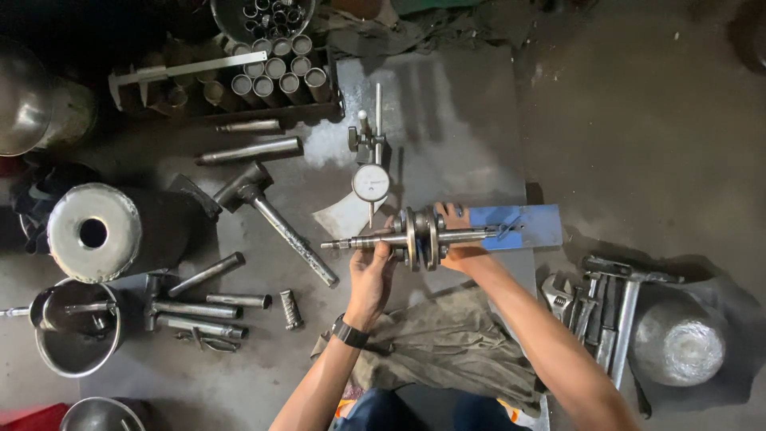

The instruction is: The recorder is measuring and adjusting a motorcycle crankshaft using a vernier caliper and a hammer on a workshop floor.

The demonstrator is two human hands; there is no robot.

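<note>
A steel crankshaft point(419, 237) with two round webs and long shaft ends is held level over the metal work plate point(447, 104). My left hand point(372, 275) grips its left shaft end from below; a black watch sits on that wrist. My right hand point(456, 239) holds the webs and the right shaft end. The right end rests against a blue fixture block point(531, 226). A dial gauge on a stand point(370, 182) stands just behind the crankshaft, its face toward me.
A hammer point(275, 219) lies left of the gauge. Steel rods and sleeves point(209, 305) lie at the left, tubes in a rack point(275, 76) with a caliper point(163, 74) at the back. Wrenches point(606, 307) lie right. A grey rag point(447, 347) lies near me.
</note>
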